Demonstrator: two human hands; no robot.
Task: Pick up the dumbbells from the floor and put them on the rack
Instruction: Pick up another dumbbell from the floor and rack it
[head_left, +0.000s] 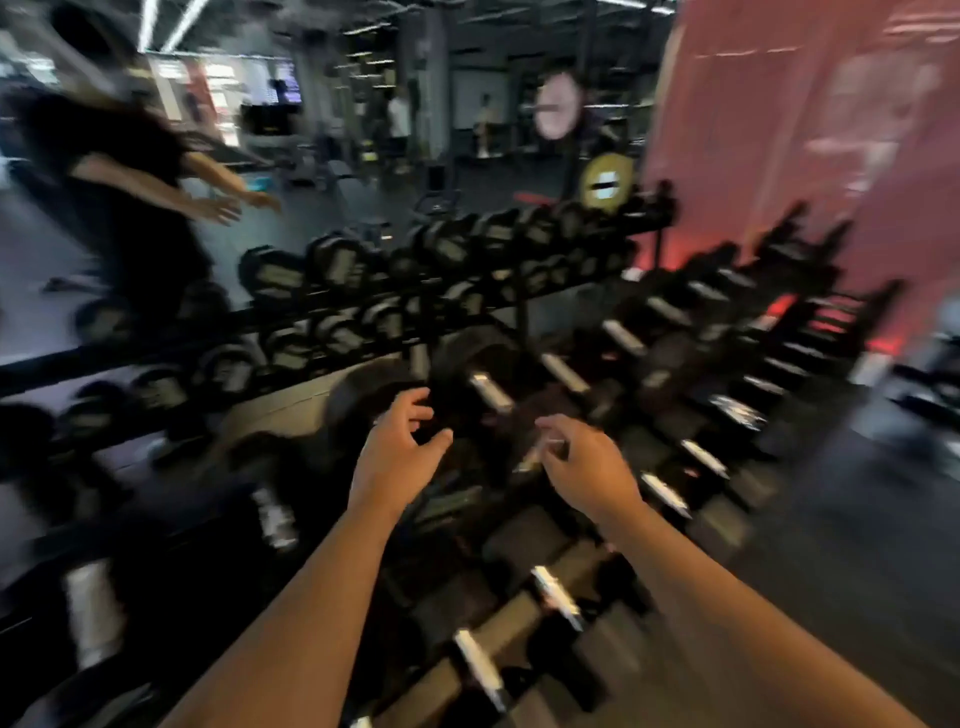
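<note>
Mirrored gym wall backs the long black tiered dumbbell rack, where black dumbbells with silver metal handles sit; both the left hand and right hand hover above with fingers half-curled, empty. Judging by their bulk, these are heavy and rigid, best gripped at mid-handle.

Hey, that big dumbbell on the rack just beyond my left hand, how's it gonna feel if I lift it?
The big dumbbell probably feels heavy: its dark heads look bulky. It looks rigid. Its metal handle may be slick, so wrap the left hand fully. The picture is blurred, so this is tentative.
</note>
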